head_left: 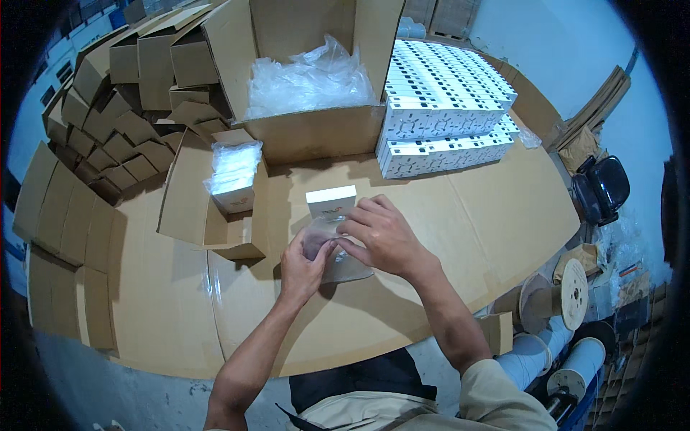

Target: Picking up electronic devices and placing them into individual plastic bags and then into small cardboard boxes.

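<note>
A clear plastic bag [347, 271] is spread between my hands over the cardboard-covered table. My left hand [302, 267] is closed on the bag's left side, thumb pointing inward. From the right, my right hand [384, 235] pinches the bag with thumb and fingers, and the two thumbs nearly meet. Just beyond the bag stands a small white box [330, 200], close to my right fingertips. Whether the box touches the bag is hard to make out. To the left, an open carton [243, 248] holds several white boxes in clear bags [236, 172].
A large open carton [313, 133] full of clear plastic bags [313, 80] stands at the back. Stacked white boxes [445, 108] are at the back right. Folded empty cartons [118, 136] pile up at the left. Cable spools [573, 294] sit off the table's right edge.
</note>
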A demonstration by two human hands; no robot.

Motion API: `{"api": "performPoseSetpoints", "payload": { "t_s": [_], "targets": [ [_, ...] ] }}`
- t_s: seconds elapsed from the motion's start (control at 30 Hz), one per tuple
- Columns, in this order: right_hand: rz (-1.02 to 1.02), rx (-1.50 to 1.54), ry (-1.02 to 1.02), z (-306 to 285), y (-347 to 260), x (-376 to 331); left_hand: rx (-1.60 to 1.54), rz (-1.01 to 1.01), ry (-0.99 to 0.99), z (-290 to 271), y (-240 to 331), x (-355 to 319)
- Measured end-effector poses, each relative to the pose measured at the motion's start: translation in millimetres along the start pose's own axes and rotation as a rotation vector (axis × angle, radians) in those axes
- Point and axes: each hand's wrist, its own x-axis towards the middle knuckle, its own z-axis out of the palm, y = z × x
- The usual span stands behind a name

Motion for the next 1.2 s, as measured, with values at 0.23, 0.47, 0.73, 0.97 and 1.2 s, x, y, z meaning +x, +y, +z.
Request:
{"api": "performPoseSetpoints", "payload": {
  "t_s": [0.23,0.47,0.73,0.97,1.2],
  "targets": [
    [0.084,0.337,-0.113,10,10,15,0.141,0.036,-0.081,-8,11,-2],
    [0.137,0.594,-0.011,12,20,5,0.083,0.049,-0.151,-4,8,1],
    [0.122,0.614,-0.015,18,21,2,0.087,0.041,-0.194,-5,12,3],
    [0.168,0.603,0.220,13,17,9,0.115,-0.072,-0.179,-7,11,1],
    [0.171,0.584,0.432,21,41,2,-0.016,-0.055,-0.194,-5,6,1]
  ]
}}
